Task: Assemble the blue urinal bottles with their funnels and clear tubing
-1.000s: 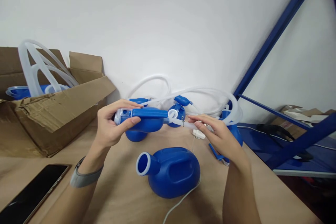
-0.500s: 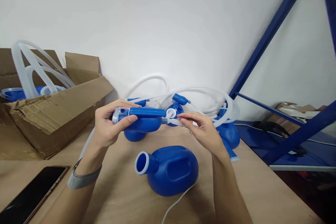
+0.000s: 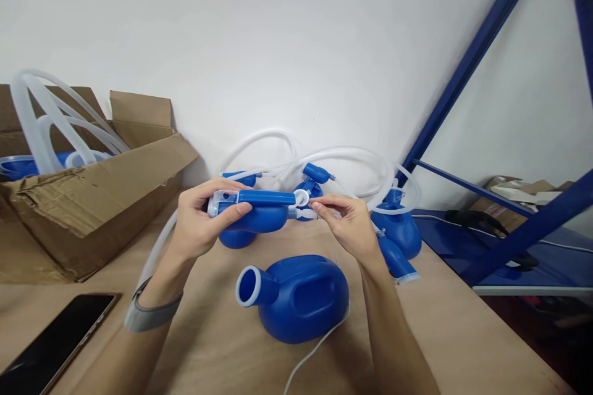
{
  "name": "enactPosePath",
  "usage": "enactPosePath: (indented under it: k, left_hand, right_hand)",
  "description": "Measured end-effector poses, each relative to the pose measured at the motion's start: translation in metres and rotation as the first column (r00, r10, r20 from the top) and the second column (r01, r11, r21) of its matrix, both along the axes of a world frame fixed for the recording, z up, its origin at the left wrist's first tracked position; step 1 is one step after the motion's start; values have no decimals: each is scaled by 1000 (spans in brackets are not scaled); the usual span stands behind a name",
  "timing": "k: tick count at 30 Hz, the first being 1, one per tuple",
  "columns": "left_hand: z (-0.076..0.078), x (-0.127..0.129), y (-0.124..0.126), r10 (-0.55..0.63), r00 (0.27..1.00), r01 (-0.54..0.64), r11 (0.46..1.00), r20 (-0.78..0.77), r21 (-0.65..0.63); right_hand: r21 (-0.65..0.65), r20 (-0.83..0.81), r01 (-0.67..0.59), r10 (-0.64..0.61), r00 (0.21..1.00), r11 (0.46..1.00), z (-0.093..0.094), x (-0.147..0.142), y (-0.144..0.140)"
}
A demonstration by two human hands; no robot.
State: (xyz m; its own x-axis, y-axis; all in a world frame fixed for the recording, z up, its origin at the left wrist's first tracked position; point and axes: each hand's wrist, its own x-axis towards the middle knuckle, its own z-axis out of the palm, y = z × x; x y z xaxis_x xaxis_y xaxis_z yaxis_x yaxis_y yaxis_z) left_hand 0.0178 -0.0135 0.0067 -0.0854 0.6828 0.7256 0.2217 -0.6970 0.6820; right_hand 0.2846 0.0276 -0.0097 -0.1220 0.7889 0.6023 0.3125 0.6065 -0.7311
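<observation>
**Both hands holding a blue plastic bottle above the table**

The left hand (image 3: 197, 228) is gripping a blue plastic bottle (image 3: 254, 210) in the air above the brown table (image 3: 463, 333), thumb on the near side and fingers curling over the top. The bottle is lying sideways: smooth, rounded belly underneath, a straight flat handle bar along the top, a pale translucent cap at its left end. The right hand (image 3: 352, 228) is pinching a thin translucent tube (image 3: 309, 214) at the bottle's right end, just beside a small white ring fitting (image 3: 302, 198); fingertips are closed narrowly on the tube.

A second blue bottle (image 3: 296, 299) is lying on the table near the person, just below the hands, its white-rimmed round mouth facing left and an oval recessed handle on top. A thin white cord (image 3: 315, 352) is running out from under it toward the near edge.

Farther back, more blue bottles and loops of clear flexible tubing (image 3: 343, 157) are crowding against the white wall. A creased cardboard box (image 3: 92, 197) at left is holding further tubing. A dark glossy phone (image 3: 50, 345) is lying flat at near left. A grey band (image 3: 151, 315) is circling the left wrist. Blue metal shelving struts (image 3: 467, 68) are crossing at right.
</observation>
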Motion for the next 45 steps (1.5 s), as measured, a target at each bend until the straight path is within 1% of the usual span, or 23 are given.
enactPosePath:
  k: [3, 6, 9, 12, 14, 16, 18, 21, 23, 24, 25, 27, 30, 32, 34, 36, 41, 45]
  left_hand:
    - [-3, 6, 3, -7, 1000, 7, 1000, -6, -16]
    - [-10, 12, 8, -9, 1000, 11, 998, 23, -59]
    - [-19, 16, 14, 4, 993, 10, 993, 118, -114]
    - [-25, 20, 19, 7, 967, 43, 981, 256, -189]
    - [-27, 22, 21, -1, 948, 77, 971, 318, -228]
    - [-27, 23, 22, 6, 944, 75, 970, 330, -232]
    - [-26, 24, 19, 46, 955, 7, 984, 293, -179]
    - [-23, 26, 10, 113, 984, -115, 993, 138, 1]
    - [-21, 28, 4, 126, 992, -128, 982, 24, 137]
    - [-20, 29, 2, 126, 992, -122, 975, -8, 187]
    - [-20, 30, 1, 123, 992, -116, 969, -17, 216]
    - [-21, 31, 1, 117, 993, -119, 971, 22, 207]
    - [-23, 31, 7, 101, 986, -116, 987, 135, 107]
    - [-24, 30, 11, 80, 978, -94, 994, 195, 62]
    - [-26, 28, 14, 62, 969, -71, 997, 240, 29]
    - [-27, 25, 17, 55, 959, -56, 998, 279, -4]
    - [-28, 23, 19, 97, 947, -81, 994, 306, -67]
    - [-29, 29, 17, 118, 960, -103, 992, 255, -70]
  right_hand:
    - [15, 4, -1, 1, 1000, 1000, -3, -10, -1]
    - [43, 11, -13, 13, 1000, 999, -5, -18, -3]
    - [51, -8, -25, 25, 1000, 998, -6, -23, -4]
    - [54, -40, -8, 10, 999, 998, -6, -24, -5]
    - [23, -73, -19, 20, 997, 1000, -6, -24, -4]
    - [-47, -108, -46, 41, 993, 998, -7, -23, -2]
    - [-133, -146, -91, 71, 987, 987, -9, -22, 2]
    - [-234, -201, -180, 134, 970, 955, -12, -21, 12]
    - [-268, -222, -206, 148, 964, 941, -14, -20, 16]
    - [-273, -229, -207, 145, 963, 940, -14, -19, 17]
    - [-271, -232, -202, 140, 963, 941, -14, -19, 16]
    - [-242, -218, -180, 128, 968, 953, -11, -18, 13]
    - [-155, -126, -111, 92, 988, 982, -6, -17, 4]
    - [-75, -44, -45, 42, 998, 996, -3, -15, -1]
    - [9, 22, 15, -15, 1000, 1000, -3, -13, -3]
    - [72, 42, 47, -50, 998, 996, -3, -12, -3]
    - [67, -16, -10, 11, 1000, 998, -7, -17, 1]
    - [82, -40, 12, -9, 999, 997, -13, -22, 6]
